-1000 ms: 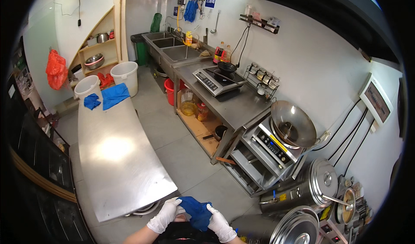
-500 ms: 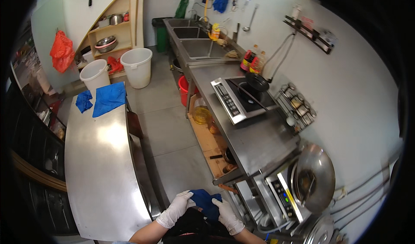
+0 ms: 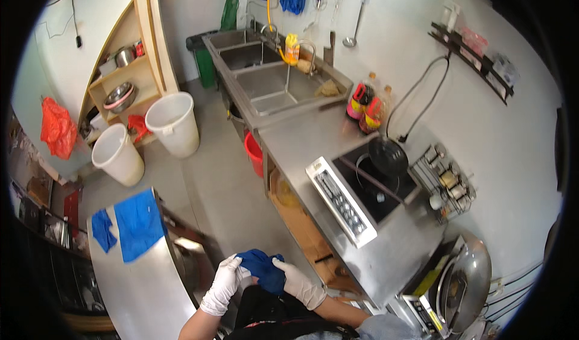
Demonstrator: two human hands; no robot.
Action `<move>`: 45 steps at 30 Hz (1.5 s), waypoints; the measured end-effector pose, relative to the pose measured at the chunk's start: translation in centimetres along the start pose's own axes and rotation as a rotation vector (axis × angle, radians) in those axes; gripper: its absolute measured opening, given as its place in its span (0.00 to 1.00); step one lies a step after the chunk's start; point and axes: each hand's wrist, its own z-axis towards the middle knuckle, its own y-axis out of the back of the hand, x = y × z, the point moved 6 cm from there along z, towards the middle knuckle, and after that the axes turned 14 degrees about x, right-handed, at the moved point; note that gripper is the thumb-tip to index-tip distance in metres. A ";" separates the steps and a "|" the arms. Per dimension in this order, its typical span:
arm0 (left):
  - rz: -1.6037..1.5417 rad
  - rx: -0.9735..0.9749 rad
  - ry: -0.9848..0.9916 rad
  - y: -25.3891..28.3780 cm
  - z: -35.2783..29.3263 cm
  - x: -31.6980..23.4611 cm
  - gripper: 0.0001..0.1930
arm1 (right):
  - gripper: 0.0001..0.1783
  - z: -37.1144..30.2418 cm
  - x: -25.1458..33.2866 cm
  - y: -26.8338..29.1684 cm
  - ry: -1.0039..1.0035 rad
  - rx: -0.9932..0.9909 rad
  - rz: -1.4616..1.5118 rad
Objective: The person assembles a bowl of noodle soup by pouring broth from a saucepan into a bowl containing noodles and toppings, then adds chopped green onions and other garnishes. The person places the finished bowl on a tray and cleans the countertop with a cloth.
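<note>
Kitchen floor (image 3: 205, 177): grey, running as an aisle between steel table (image 3: 136, 289) at left and steel counter (image 3: 395, 264) at right.
Blue cloth (image 3: 263, 273): held up between both hands, close before the body, over the aisle rather than over either worktop; bunched, lower part hard to make out.
Left hand (image 3: 226, 283): white-gloved, fingers curled closed on the left edge of the cloth.
Right hand (image 3: 300, 283): white-gloved, thumb and fingers pinched together on the right edge.
Drop risk: likely to reach the floor if let go on both sides; made worse by any slickness of glove on fabric.
Tear risk: possible if pulled hard apart; thickness impossible to judge.
Larger blue piece (image 3: 140, 225) and smaller blue piece (image 3: 104, 230): lying side by side near the table's far end; could slide off if brushed.
Black pan (image 3: 389, 157): resting on cooktop (image 3: 341, 201); could be knocked by a careless reach across the counter.
</note>
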 end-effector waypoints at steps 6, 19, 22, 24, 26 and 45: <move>0.153 0.076 0.018 0.7 12.6 -11.0 0.13 | 0.27 9.5 10.3 -5.1 0.135 0.190 0.095; 0.880 0.264 -0.296 -8.8 41.8 -34.2 0.09 | 0.19 29.2 38.8 -0.7 0.499 -0.098 -0.139; 1.839 0.268 -0.795 -13.6 46.1 -37.9 0.12 | 0.19 30.3 46.2 -0.2 0.601 -0.339 -0.463; 1.796 0.178 -0.951 -14.2 50.5 -40.8 0.12 | 0.14 31.1 51.2 0.8 0.695 -0.439 -0.639; 1.441 0.132 -0.834 -12.8 56.2 -43.3 0.09 | 0.14 32.5 56.0 2.8 0.687 -0.558 -0.724; 0.788 0.529 0.503 -5.8 96.4 -34.2 0.11 | 0.13 39.0 81.6 11.0 0.829 -1.663 -1.191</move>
